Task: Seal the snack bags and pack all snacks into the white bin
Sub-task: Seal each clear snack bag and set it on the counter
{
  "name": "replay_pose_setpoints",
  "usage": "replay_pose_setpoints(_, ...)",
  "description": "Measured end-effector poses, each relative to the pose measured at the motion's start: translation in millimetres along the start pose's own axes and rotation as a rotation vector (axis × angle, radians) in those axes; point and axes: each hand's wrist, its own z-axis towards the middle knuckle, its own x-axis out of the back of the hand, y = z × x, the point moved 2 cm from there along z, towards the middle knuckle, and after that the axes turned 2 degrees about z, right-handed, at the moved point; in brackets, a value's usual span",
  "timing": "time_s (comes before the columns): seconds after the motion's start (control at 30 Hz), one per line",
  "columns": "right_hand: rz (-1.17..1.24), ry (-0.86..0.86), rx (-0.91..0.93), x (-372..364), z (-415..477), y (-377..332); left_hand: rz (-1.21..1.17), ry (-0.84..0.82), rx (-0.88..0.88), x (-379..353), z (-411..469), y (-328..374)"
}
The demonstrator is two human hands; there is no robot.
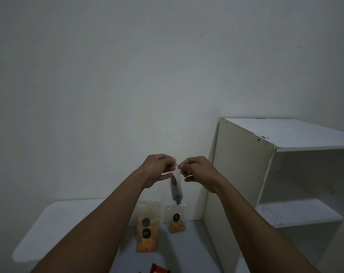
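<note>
I hold a clear snack bag (176, 189) with dark contents up in the air, seen edge-on, in front of the wall. My left hand (158, 170) pinches its top edge from the left and my right hand (196, 172) pinches it from the right, fingertips almost touching. Below on the white table (55, 223) stand two clear bags: one with orange snacks (147, 233) and black round labels, one with yellow snacks (176, 221) to its right. A red packet (159, 269) shows at the bottom edge. No white bin is in view.
A white open shelf unit (281, 174) stands at the right, its side panel close beside the yellow snack bag. A plain white wall fills the upper view. The table's left edge curves near the lower left.
</note>
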Motion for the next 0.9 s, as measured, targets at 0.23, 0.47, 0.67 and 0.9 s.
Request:
replay_pose_setpoints(0.23,-0.113,0.014,-0.023,-2.4,0.3,15.4,-0.031,-0.004,0.16,3.2,7.9,-23.5)
replay_pose_setpoints(0.47,-0.33,0.11,0.073,-12.8,-0.1,76.8,-0.02,0.085,0.132,-8.3,24.5,-38.2)
replay_pose_setpoints(0.67,-0.127,0.271,-0.036,-15.7,13.6,140.1,0.322,0.283,0.053,-13.0,41.6,-106.7)
replay_pose_setpoints(0.9,-0.013,0.236,-0.097,-12.1,31.2,208.3,0.22,0.094,0.322,-21.9,65.9,-218.3)
